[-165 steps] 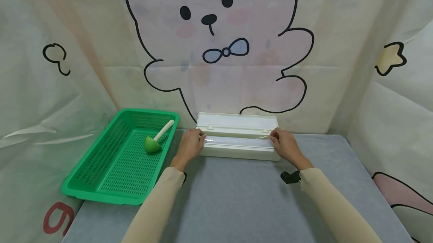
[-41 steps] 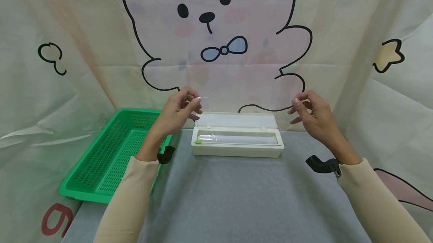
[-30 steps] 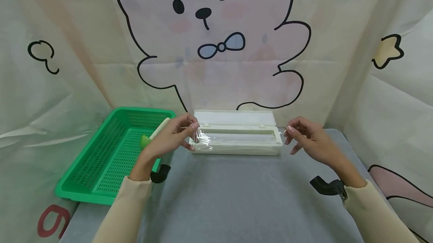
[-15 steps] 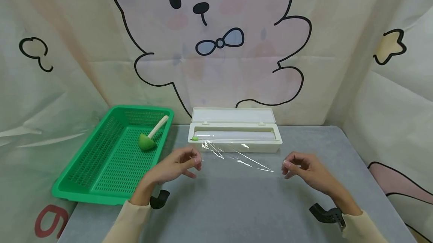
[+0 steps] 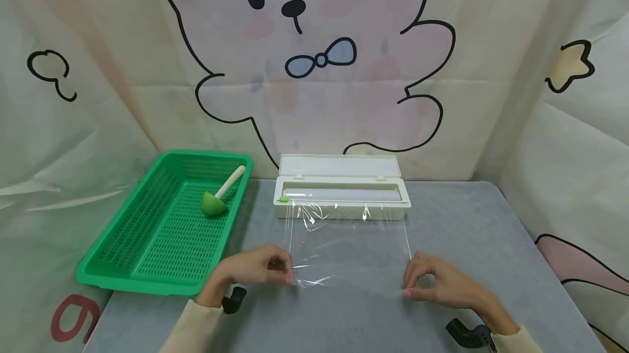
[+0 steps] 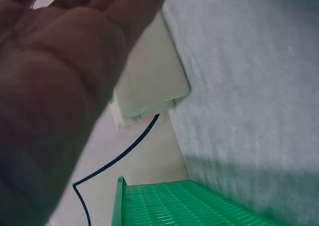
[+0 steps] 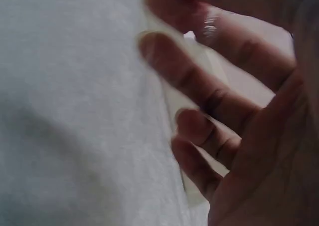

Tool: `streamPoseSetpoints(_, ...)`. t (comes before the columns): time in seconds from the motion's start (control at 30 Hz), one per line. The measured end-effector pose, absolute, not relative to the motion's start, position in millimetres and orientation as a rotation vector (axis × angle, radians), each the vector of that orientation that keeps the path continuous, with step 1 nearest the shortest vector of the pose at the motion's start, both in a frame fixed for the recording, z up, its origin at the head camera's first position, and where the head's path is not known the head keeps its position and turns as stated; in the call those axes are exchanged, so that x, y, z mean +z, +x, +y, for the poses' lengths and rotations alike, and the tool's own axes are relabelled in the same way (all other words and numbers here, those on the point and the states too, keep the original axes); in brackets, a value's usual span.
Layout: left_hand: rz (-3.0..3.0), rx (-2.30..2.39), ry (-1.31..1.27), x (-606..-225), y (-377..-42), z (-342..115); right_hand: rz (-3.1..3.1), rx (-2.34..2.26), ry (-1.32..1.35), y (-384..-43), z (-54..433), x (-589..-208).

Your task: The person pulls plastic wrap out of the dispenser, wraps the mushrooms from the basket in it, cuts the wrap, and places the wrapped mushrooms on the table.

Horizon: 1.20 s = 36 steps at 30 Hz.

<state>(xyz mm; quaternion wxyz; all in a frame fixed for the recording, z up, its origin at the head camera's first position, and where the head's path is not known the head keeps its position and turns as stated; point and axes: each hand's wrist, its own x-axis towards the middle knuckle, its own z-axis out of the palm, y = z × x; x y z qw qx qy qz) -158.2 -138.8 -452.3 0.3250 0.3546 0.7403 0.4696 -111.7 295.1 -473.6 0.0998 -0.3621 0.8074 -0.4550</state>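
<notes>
A sheet of clear cling film [image 5: 350, 249] stretches from a white cling film dispenser box [image 5: 339, 166] toward me, low over the table. The box's lid stands raised, and a roll [image 5: 344, 195] shows inside. At the film's near left corner my left hand [image 5: 256, 265] pinches the edge between thumb and fingers. My right hand [image 5: 442, 283] pinches the near right corner. In the left wrist view the palm [image 6: 65, 66] covers much of the picture and hides the fingertips. The right wrist view shows curled fingers [image 7: 172, 61] with a shiny bit of film at them.
A green perforated basket [image 5: 132, 289] stands to the left, close to my left forearm. In it lies a green ladle [image 5: 213, 204] with a pale handle. A small green slider [image 5: 283, 199] sits at the box's left end. Behind the grey table [image 5: 339, 320] hangs a printed curtain [image 5: 236, 42].
Both hands went from the box's edges up into the air, then down and toward me, drawing the film out of the box. It now lies flatter and wider between them.
</notes>
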Motion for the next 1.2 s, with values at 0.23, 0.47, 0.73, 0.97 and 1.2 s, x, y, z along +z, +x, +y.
streamPoseSetpoints(0.23, 2.120, 1.025, 0.926, -466.4, -151.5, -125.2, 2.632, -1.031, -1.061, -103.1, 276.5, -489.4)
streamPoseSetpoints(0.47, 2.263, 0.948, 0.876, -473.7, -145.9, -115.5, 2.837, -0.771, -0.966, -98.6, 259.7, -506.9)
streamPoseSetpoints(0.73, 2.436, 0.981, 0.847, -481.6, -146.0, -112.7, 3.031, -0.630, -0.851, -89.6, 252.4, -511.6)
streamPoseSetpoints(0.97, 2.690, 0.783, 0.857, -490.6, -141.3, -106.2, 3.217, -0.486, -0.528, -78.8, 246.6, -518.6)
streamPoseSetpoints(1.2, 2.789, 0.470, 0.796, -490.0, -138.4, -102.1, 3.149, -0.439, -0.413, -76.4, 250.6, -521.6)
